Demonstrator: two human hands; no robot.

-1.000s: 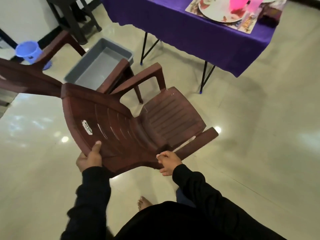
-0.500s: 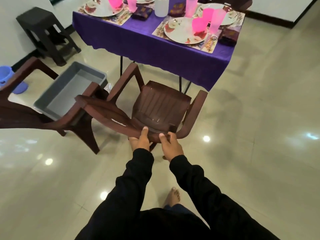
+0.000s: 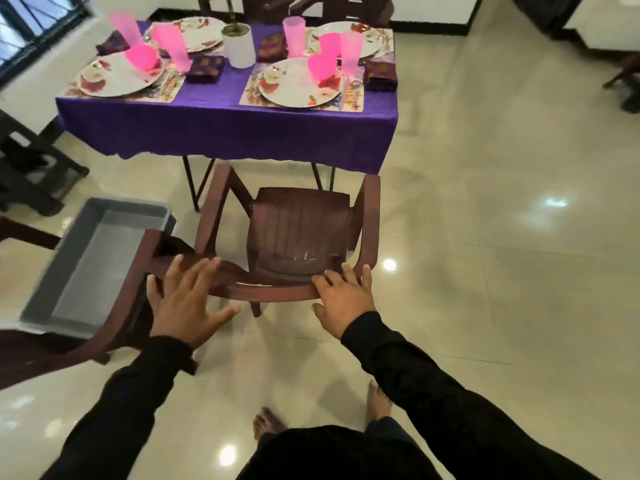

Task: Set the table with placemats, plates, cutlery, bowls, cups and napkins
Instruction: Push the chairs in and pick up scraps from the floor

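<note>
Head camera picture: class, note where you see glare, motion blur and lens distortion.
Head view: glare spots from ceiling lights shine on the glossy floor; motion blur smears the left hand and the grey tub, while the right hand on the chair looks sharper; wide-angle distortion tilts the cups outward at the table.

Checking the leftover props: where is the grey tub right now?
Head view, lower left: the grey tub sits on the floor, left of the brown chair, near the purple table.
</note>
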